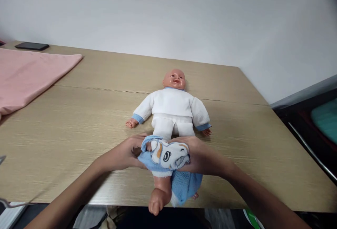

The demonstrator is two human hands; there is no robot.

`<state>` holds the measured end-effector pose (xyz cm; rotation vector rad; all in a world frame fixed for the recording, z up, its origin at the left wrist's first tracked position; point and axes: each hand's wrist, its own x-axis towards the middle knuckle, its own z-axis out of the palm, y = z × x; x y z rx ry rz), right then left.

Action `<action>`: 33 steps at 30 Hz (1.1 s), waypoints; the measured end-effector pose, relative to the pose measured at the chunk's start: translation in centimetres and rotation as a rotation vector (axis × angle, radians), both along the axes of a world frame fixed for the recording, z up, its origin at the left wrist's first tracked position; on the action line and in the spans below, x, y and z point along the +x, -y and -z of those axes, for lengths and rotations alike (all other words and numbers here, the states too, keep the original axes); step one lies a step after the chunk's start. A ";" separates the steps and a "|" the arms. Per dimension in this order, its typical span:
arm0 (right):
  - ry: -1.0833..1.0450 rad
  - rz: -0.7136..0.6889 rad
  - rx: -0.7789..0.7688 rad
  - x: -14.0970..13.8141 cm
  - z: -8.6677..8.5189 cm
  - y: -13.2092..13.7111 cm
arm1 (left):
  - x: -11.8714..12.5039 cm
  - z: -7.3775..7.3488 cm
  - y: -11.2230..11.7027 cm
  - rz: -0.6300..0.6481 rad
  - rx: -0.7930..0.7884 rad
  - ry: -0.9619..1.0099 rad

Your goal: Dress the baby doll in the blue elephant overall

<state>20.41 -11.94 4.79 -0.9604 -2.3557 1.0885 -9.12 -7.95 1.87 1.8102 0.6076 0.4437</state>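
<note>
While the doll (172, 108) lay face-up on the worktop (79, 123) in its white top and trousers, the left hand (129, 153) and right hand (201, 157) each clenched a side of the blue cartoon-face garment (165, 155). It sat bunched about the knees, with both feet bare below it, so the work looked roughly midway.

The doll's (172, 106) knees are hidden by the left hand (126, 155), the right hand (202, 157) and the blue bootie (164, 155) gripped between them. One foot is nearly covered by blue cloth (186, 185). The pink cloth (28, 74) is cut off at the left edge, the teal object (326, 118) at the right. The dark flat object (32, 46) far left is too small to be identified.
</note>
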 end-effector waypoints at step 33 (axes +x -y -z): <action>-0.315 0.178 -0.352 2.7 -0.9 3.5 | 1.5 -5.7 -0.4 -0.045 0.248 -0.136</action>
